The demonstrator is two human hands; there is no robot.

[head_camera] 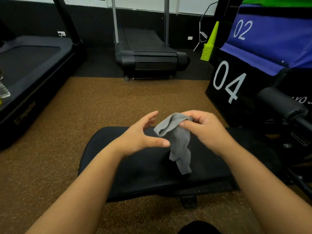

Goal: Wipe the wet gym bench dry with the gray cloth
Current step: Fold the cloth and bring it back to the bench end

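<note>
The black padded gym bench (138, 171) lies across the lower middle of the view, over the brown floor. A gray cloth (179, 141) hangs above the pad, bunched at the top and dangling down to just over the bench surface. My right hand (202, 129) pinches the cloth's upper end between thumb and fingers. My left hand (143, 134) hovers just left of the cloth with fingers spread and thumb pointing toward it, holding nothing. I cannot make out wet patches on the dark pad.
A curved treadmill (148, 54) stands straight ahead and another treadmill (30, 73) is at the left. Stacked plyo boxes marked 04 (228, 81) and 02 stand at the right, with a black foam roller pad (282, 103) and a stack of yellow cones (209, 46).
</note>
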